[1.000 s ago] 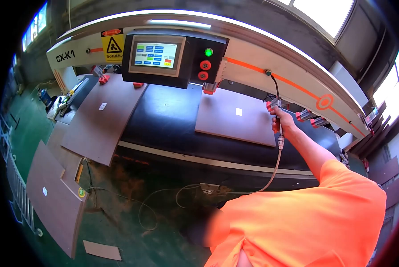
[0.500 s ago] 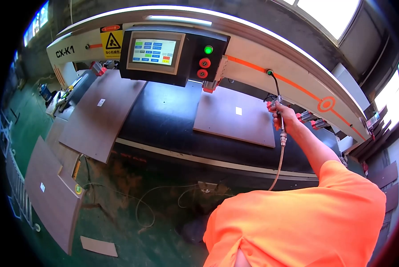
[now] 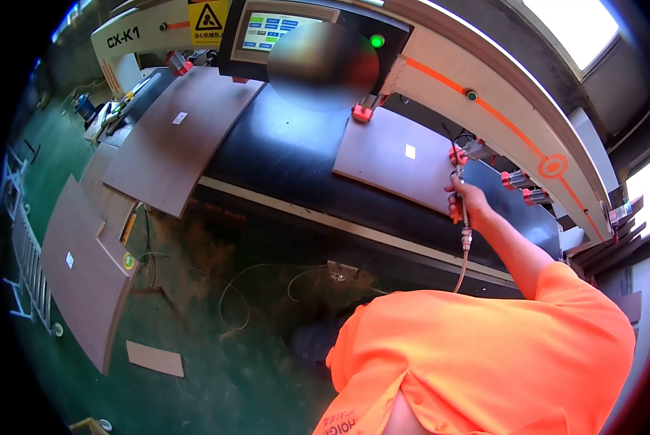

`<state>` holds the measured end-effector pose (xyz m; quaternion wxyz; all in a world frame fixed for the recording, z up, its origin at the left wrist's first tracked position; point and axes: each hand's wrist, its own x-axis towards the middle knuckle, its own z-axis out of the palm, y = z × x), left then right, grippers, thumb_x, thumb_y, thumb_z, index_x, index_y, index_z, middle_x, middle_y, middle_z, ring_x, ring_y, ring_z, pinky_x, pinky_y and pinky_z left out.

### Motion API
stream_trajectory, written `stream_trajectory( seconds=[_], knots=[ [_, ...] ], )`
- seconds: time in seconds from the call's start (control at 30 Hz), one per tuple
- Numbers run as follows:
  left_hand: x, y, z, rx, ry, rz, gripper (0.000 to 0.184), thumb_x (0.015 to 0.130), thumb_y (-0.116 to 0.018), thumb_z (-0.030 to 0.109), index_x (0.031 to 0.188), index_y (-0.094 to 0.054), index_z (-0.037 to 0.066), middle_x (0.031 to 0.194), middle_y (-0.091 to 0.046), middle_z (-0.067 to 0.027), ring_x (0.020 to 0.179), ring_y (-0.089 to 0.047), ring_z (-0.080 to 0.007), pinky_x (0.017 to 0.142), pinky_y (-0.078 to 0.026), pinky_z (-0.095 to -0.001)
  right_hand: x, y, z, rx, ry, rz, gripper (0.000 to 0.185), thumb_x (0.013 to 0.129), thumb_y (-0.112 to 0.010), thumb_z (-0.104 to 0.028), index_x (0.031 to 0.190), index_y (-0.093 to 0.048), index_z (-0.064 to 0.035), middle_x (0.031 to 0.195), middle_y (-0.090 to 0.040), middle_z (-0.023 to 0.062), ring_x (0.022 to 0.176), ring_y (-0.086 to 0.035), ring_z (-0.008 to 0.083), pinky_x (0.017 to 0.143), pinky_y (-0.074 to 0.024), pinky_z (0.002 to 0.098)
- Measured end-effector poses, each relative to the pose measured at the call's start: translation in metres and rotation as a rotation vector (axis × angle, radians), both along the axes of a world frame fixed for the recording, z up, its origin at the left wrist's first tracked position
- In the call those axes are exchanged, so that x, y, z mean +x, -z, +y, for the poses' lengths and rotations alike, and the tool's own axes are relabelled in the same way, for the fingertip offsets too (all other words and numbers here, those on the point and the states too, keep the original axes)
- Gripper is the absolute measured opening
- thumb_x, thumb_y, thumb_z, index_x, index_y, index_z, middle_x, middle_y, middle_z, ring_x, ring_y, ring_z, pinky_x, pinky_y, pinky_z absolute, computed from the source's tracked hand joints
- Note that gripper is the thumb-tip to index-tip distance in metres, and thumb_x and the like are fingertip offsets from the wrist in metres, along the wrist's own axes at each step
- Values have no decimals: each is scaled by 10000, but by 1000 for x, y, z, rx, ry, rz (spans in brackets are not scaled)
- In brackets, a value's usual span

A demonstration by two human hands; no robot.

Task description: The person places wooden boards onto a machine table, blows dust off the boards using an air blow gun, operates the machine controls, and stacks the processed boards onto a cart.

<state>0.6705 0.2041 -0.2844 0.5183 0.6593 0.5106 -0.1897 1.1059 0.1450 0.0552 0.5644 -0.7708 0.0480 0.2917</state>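
My right hand (image 3: pixel 471 203) is closed around an air blow gun (image 3: pixel 465 217), whose thin nozzle points up and away from me. A pale hose (image 3: pixel 462 270) hangs from the gun's lower end. The hand is over the right edge of a brown board (image 3: pixel 383 156) with a white label, lying on the machine's black bed. Just beyond the nozzle are a red-tipped clamp (image 3: pixel 457 154) and the machine's white beam (image 3: pixel 441 76). Whether the nozzle touches anything is hard to tell. My left hand is out of view.
Another labelled board (image 3: pixel 169 141) overhangs the bed's left front. A third board (image 3: pixel 86 283) is at the lower left, beside a metal rack (image 3: pixel 31 264). A loose hose (image 3: pixel 234 290) and a small offcut (image 3: pixel 155 359) lie on the green floor. A control screen (image 3: pixel 274 32) is partly blurred out.
The view has shifted, so the machine sits higher in the frame. My right hand and the blow gun have come down from the green button on the beam.
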Motion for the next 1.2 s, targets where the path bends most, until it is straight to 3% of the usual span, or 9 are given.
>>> stream_trajectory(
  seconds=[0.43, 0.57, 0.6, 0.67, 0.7, 0.87, 0.93, 1.03, 1.2],
  knots=[
    [-51, 7, 21, 1, -63, 42, 222, 873, -568, 252, 842, -721, 93, 805, -689, -73, 707, -664, -209, 620, -531, -329, -82, 54, 85, -296, -744, -9, 330, 958, -555, -356, 862, -557, -40, 589, -517, 50, 400, -473, 134, 377, -372, 274],
    [-92, 37, 74, 454, 463, 357, 221, 873, -569, 249, 837, -721, 93, 803, -689, -73, 706, -664, -208, 620, -531, -326, -116, 57, 134, -391, -1143, -208, 333, 900, -628, -329, 1038, -651, -27, 758, -635, 36, 725, -557, 113, 670, -449, 286],
    [-98, 41, 100, 451, 372, 448, 221, 872, -569, 248, 836, -721, 92, 803, -689, -73, 705, -664, -208, 620, -531, -326, -122, 45, 154, -429, -1182, -223, 367, 893, -631, -326, 1111, -640, -32, 805, -656, 43, 789, -574, 134, 746, -461, 299],
    [-115, 108, 172, 81, -1267, -169, 334, 847, -569, 59, 1155, -623, -60, 951, -674, -91, 824, -616, -137, 743, -510, -274, -100, 81, 179, -322, -848, -75, 320, 892, -632, -322, 995, -645, -20, 727, -621, 61, 613, -540, 122, 570, -445, 289],
    [-101, 103, 218, 128, -1358, -333, 391, 838, -613, 54, 1208, -585, -70, 960, -659, -84, 822, -611, -149, 752, -507, -276, -96, 86, 199, -269, -586, 100, 308, 892, -634, -326, 951, -642, -24, 694, -600, 64, 546, -514, 116, 503, -424, 284],
    [-6, -26, 441, -154, -1143, -831, 687, 892, -673, 263, 1411, -346, -46, 1129, -603, -110, 1001, -602, -184, 863, -490, -318, -157, 94, 281, -321, -1032, 24, 261, 898, -656, -313, 889, -624, -55, 623, -535, 7, 473, -442, 96, 439, -365, 275],
    [30, -56, 502, -281, -1109, -876, 879, 894, -673, 292, 1493, -115, -27, 1264, -525, -145, 1105, -561, -258, 934, -468, -377, -183, 79, 316, -242, -807, 123, 239, 908, -636, -283, 840, -600, -57, 606, -521, 6, 457, -437, 97, 424, -350, 269],
    [74, -59, 562, -391, -1100, -954, 580, 900, -667, 270, 1317, -371, -3, 1237, -517, -146, 1093, -543, -276, 991, -430, -460, -192, 76, 344, -165, -533, 234, 246, 914, -624, -268, 797, -567, -58, 593, -508, 6, 440, -425, 96, 411, -331, 260],
    [87, -65, 577, -268, -1158, -790, 190, 915, -592, 72, 1071, -524, -12, 1104, -584, -121, 938, -616, -268, 675, -584, -408, -203, 72, 365, -183, -613, 151, 235, 915, -617, -240, 785, -557, -54, 585, -508, 13, 457, -444, 98, 422, -337, 257]
  ],
)
